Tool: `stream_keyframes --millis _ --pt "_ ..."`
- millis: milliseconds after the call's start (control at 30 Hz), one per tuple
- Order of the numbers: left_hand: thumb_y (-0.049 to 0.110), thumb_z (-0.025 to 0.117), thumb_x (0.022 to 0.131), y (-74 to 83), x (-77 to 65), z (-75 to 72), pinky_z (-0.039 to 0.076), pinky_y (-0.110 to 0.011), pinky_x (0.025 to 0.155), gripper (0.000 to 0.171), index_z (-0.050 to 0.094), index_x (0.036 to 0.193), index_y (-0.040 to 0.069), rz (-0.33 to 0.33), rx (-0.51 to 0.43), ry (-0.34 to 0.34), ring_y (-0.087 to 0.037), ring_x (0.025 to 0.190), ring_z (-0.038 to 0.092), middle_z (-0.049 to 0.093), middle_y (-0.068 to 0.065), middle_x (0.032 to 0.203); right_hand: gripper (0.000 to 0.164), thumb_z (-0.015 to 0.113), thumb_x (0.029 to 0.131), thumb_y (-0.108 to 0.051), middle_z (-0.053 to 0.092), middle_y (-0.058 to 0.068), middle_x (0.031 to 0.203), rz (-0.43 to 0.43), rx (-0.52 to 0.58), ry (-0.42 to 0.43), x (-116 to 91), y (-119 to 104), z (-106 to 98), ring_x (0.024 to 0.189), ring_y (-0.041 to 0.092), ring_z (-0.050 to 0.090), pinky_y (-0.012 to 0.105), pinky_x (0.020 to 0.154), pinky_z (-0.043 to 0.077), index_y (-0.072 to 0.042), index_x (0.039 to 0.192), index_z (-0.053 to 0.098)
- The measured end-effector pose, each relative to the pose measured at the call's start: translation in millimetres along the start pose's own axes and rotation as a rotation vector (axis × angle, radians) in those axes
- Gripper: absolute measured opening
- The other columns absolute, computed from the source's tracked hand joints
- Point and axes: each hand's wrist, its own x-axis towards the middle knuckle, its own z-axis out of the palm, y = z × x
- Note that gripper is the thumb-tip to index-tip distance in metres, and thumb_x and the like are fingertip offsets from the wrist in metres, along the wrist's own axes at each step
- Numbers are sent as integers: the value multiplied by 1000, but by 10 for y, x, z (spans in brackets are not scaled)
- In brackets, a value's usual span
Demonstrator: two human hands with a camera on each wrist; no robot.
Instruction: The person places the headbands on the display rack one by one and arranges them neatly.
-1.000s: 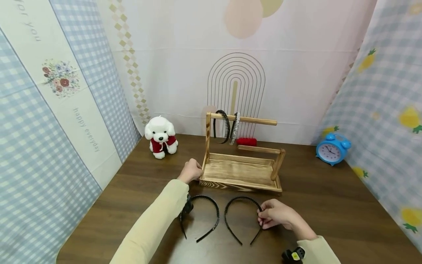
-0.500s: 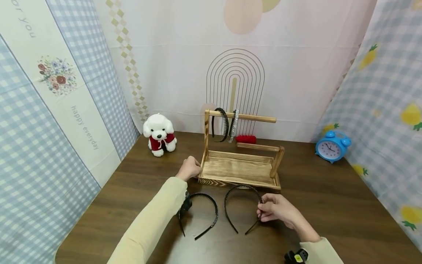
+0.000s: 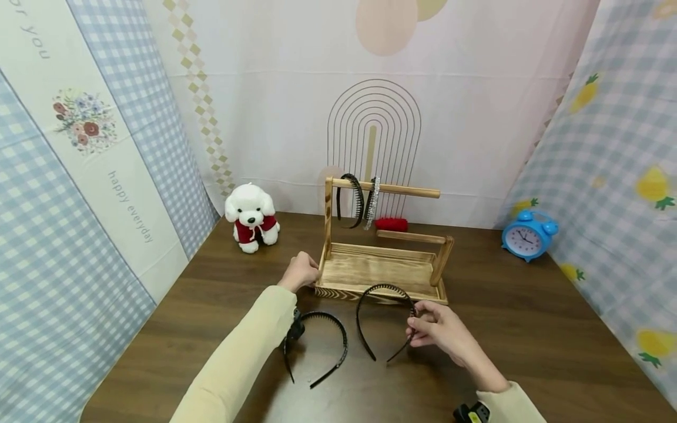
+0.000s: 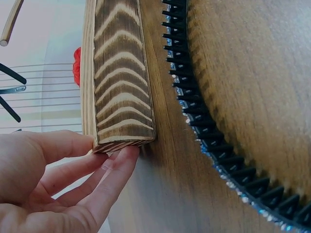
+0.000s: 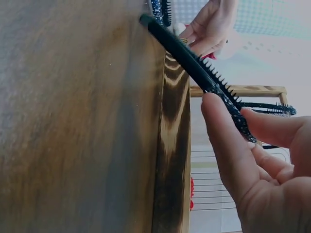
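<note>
My right hand pinches a black toothed headband by its right side, between thumb and fingers. The band is lifted, its arch overlapping the front edge of the wooden rack in the head view. Glittery specks show on it near my fingertips in the right wrist view. At the rack's left end my left hand holds the tray's corner, thumb at the upper edge and fingers below. Another black headband with sparkling trim lies on the table, partly hidden by the left sleeve. Two headbands, one black and one silvery, hang from the upper bar.
Behind the rack lies a red object. A white plush dog in a red jacket sits at the back left of the brown table. A blue alarm clock stands at the back right. Patterned cloths surround the table.
My right hand has raised its headband off the table and moved it away from me, toward the rack. The left hand stays at the rack's corner. The head view has shifted slightly.
</note>
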Motion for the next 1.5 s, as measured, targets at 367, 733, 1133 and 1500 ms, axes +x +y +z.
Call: stream_keyframes --millis 367,733,1133,1500 --pt "-3 58 87 2 -1 8 62 -33 65 23 72 103 -9 9 0 4 -19 62 69 68 -27 107 33 63 96 -13 69 19 93 -98 52 121 83 -61 66 83 22 71 38 76 62 9 116 48" --pt "-2 58 88 1 -1 19 62 -33 65 24 71 106 -9 18 -1 1 -19 62 69 67 -28 110 28 60 96 -6 67 23 95 -153 63 272 162 -188 156 83 21 71 37 76 62 9 117 48" --pt "-3 58 86 -34 -2 18 61 -31 60 19 74 96 -8 29 -4 3 -17 59 66 71 -24 96 22 62 94 -3 67 29 97 -221 34 421 349 -170 218 79 18 71 32 73 62 5 114 56" --pt "-2 59 86 -15 -34 6 61 -32 63 19 74 95 -8 41 3 1 -17 61 67 71 -23 96 21 63 94 -4 67 32 96 -287 -22 464 452 -212 222 74 15 72 33 71 62 5 112 59"
